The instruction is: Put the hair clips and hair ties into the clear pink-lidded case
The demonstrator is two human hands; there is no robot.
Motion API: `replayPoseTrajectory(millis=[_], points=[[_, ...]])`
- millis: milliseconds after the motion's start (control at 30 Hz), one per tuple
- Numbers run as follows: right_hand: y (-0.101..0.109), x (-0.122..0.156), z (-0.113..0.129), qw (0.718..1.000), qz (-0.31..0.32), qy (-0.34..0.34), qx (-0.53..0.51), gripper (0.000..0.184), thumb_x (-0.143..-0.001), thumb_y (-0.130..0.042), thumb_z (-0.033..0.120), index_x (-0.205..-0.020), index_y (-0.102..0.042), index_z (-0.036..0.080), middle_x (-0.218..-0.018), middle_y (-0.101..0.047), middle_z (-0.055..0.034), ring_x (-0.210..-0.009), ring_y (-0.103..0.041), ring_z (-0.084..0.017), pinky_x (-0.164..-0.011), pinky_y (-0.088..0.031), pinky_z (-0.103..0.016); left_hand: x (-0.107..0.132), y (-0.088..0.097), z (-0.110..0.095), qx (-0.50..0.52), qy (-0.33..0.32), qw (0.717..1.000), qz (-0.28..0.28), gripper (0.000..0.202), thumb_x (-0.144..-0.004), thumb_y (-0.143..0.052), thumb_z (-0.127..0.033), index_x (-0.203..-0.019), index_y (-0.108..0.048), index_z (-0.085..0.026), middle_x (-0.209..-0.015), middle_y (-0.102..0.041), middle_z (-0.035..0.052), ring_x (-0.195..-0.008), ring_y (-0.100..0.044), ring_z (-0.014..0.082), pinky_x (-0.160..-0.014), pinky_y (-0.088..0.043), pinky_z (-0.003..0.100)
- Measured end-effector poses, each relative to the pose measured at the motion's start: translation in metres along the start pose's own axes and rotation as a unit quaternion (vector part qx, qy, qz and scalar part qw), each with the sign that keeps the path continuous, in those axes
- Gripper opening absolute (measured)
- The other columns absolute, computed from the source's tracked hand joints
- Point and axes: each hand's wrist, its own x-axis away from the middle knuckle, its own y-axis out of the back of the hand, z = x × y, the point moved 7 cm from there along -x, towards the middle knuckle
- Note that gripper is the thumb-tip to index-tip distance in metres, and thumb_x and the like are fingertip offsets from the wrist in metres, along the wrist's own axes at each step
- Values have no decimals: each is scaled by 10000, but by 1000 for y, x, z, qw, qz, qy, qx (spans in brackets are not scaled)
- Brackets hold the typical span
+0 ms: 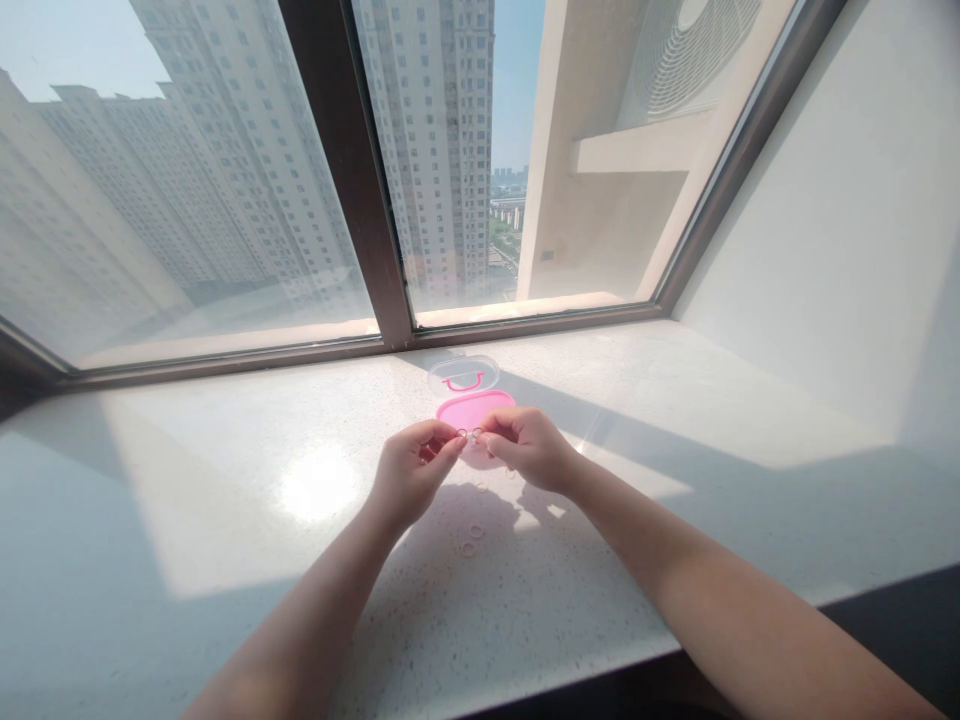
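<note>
My left hand [412, 465] is closed in a pinch on a small thin ring [462, 433]. Opposite it, my right hand [536, 452] pinches another small ring [478, 433]. The two rings sit side by side, very close; whether they touch or link is too small to tell. Just beyond my fingertips stands a pink oval box [450, 412], its front partly hidden by my hands. Behind that lies a clear oval lid [491, 372] with a pink handle [465, 388]. Nearer to me, a pale pink ring [469, 549] and a second pale ring [477, 531] lie on the sill.
The speckled white window sill [247, 640] carries everything, with a strong glare spot left of my hands. A brown window frame [390, 310] borders it at the back, and a white wall [840, 230] rises on the right. Dark floor shows past the front edge.
</note>
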Motion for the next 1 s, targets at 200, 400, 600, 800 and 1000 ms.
replayPoseTrajectory(millis=[200,400,600,800,1000], points=[[0,0,-1,1000,0,2,-1,183,-856,-533,220,-703,-601,145,-585,-538,17,-512,-465,-90,-489,-340,-216,-1,0,0,-1,1,1000,-1,191,-825,-645,-324,-785,-684,-142,-663,-658,31,-579,-581,131,-540,-451,238],[0,-1,0,1000,3,0,-6,186,-857,-530,224,-708,-606,142,-591,-546,13,-513,-467,-91,-486,-345,-216,-1,0,-1,-10,0,1000,-2,186,-823,-647,-317,-783,-688,-140,-660,-664,32,-574,-586,130,-535,-458,236],[-1,0,0,1000,8,-2,-14,181,-851,-524,211,-714,-618,140,-592,-549,13,-506,-464,-88,-488,-352,-217,0,1,-5,-8,-7,1000,0,180,-824,-644,-308,-776,-686,-140,-653,-665,33,-573,-589,131,-531,-464,233],[0,0,-1,1000,5,-2,-14,176,-846,-526,208,-705,-609,142,-589,-544,13,-504,-463,-90,-481,-347,-215,0,0,-5,-4,-10,1000,-1,175,-824,-645,-305,-775,-684,-142,-648,-666,31,-568,-592,130,-524,-460,230],[0,0,-1,1000,7,-4,-10,169,-844,-530,204,-715,-620,142,-589,-554,13,-506,-467,-90,-483,-346,-213,0,1,-6,-14,-4,1000,-6,165,-821,-647,-290,-768,-690,-140,-648,-675,33,-564,-594,126,-527,-462,227]])
